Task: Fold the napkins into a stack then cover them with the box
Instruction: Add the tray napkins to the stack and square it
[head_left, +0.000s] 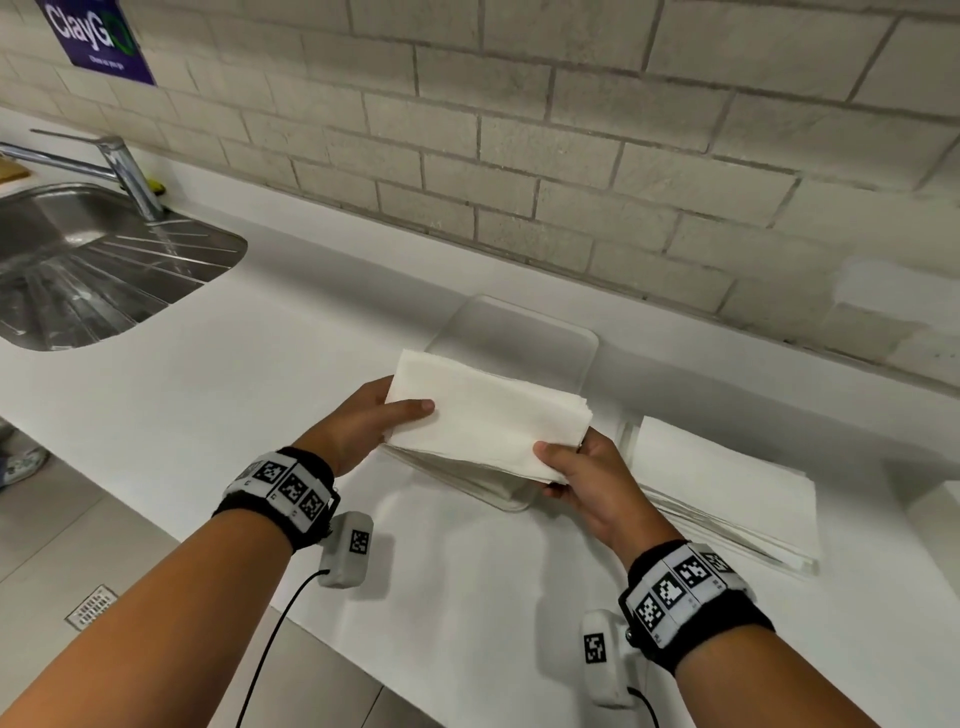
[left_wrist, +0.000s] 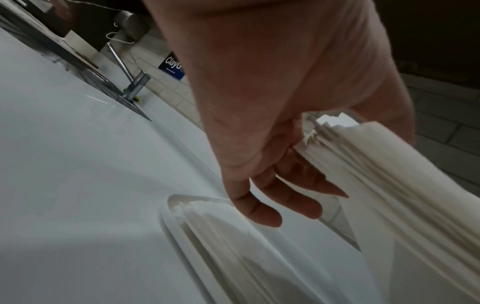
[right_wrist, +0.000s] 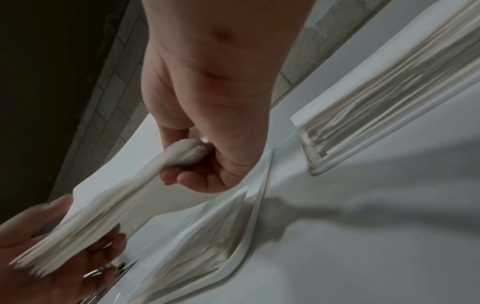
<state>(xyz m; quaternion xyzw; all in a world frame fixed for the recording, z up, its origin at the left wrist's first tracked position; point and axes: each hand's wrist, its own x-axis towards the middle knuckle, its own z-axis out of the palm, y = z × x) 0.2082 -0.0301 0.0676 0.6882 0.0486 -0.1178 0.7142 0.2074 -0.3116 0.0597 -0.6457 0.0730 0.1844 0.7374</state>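
Napkins (head_left: 483, 415), a thick white bundle, are held above a clear tray (head_left: 576, 338) at the countertop's (head_left: 208, 374) centre. The left hand (head_left: 363, 421) grips the bundle's 9 o'clock edge, thumb on top, fingers (left_wrist: 298, 205) spread loosely underneath. The right hand (head_left: 587, 478) pinches the 4 o'clock corner tightly, fingers (right_wrist: 197, 181) curled beneath. A second napkin pile (head_left: 727, 483) lies at 3 o'clock; a sink (head_left: 78, 260) at 10 o'clock.
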